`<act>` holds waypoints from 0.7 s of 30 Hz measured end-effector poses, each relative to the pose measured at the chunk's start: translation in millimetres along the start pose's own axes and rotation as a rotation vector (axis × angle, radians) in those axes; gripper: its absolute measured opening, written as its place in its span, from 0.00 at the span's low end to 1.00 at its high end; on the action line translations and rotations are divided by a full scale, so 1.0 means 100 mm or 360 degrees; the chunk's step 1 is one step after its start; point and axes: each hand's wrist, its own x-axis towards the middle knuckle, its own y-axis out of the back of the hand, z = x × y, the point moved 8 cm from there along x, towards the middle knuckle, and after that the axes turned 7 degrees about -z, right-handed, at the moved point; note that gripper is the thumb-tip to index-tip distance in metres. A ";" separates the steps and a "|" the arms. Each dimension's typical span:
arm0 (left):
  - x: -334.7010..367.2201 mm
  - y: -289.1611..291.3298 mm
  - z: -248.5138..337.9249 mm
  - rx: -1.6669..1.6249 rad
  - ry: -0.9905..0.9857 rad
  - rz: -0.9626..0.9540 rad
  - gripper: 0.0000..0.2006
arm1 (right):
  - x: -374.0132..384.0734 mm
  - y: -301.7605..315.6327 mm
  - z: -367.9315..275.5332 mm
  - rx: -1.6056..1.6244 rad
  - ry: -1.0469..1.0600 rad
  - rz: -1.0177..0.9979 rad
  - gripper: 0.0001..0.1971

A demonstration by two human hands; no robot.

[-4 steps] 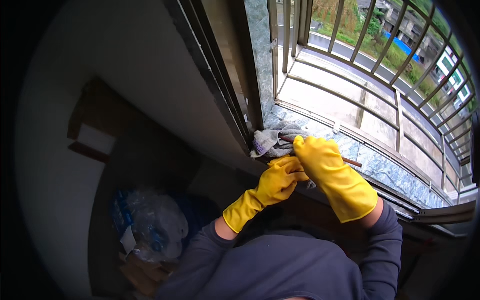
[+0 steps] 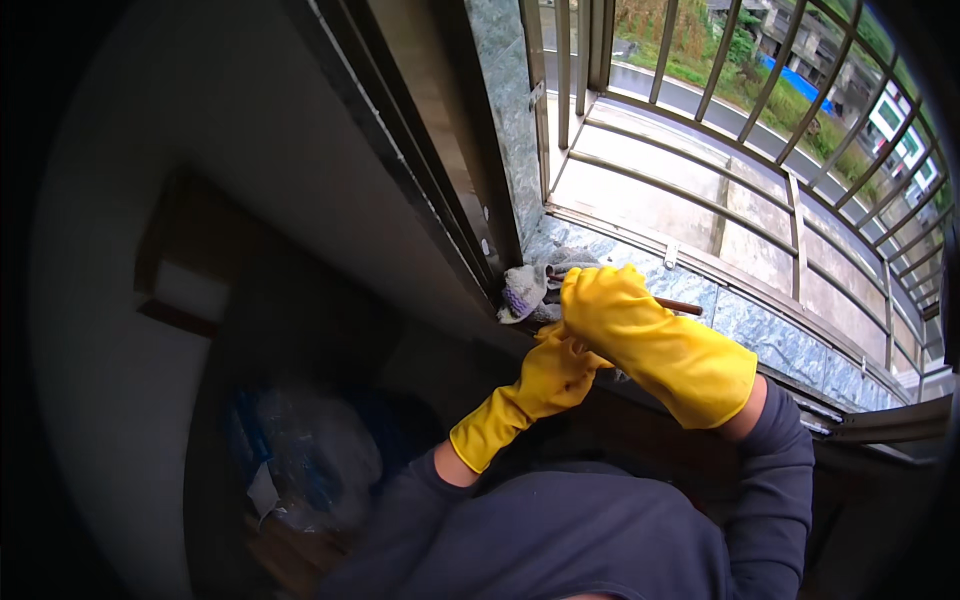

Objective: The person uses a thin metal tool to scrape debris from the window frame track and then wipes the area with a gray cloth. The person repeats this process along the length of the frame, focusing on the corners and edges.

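Both my hands wear yellow rubber gloves and meet at the window's lower left corner. My right hand (image 2: pixel 625 320) is closed around a thin brown stick (image 2: pixel 680 306), whose one end sticks out to the right over the sill. The stick's other end presses into a bunched grey cloth (image 2: pixel 524 292) with a purple patch, lying in the corner of the window frame. Just below, my left hand (image 2: pixel 555 380) has its fingers curled at the cloth's near side. A bit of grey cloth shows beneath the hands; the gloves hide the rest.
A blue-grey marble sill (image 2: pixel 730 330) runs right along the window track. Beyond it stands a metal window grille (image 2: pixel 680 190). The dark window frame (image 2: pixel 440 150) rises at left. Below left lies a clear plastic bag (image 2: pixel 320 450), with a cardboard box (image 2: pixel 190 260) against the wall.
My right hand has shifted slightly left with the stick, toward the corner. It covers more of the cloth. My left hand stays nearly in place, a little lower.
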 end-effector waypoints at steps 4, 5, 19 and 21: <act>-0.09 -0.01 -0.09 -0.0036 -0.0013 -0.0091 0.06 | -0.11 0.18 -0.14 -0.0113 0.0142 0.0381 0.11; -0.08 -0.01 -0.08 -0.0060 -0.0032 -0.0109 0.06 | -0.15 0.19 -0.16 -0.0136 0.0155 0.0481 0.11; 0.15 0.00 0.03 -0.0147 -0.0159 -0.0259 0.20 | -0.03 -0.27 0.78 0.2003 -0.0373 -0.0151 0.14; 0.19 0.02 0.03 -0.0118 -0.0203 -0.0245 0.20 | -0.07 -0.25 0.98 0.2256 -0.0622 0.0149 0.11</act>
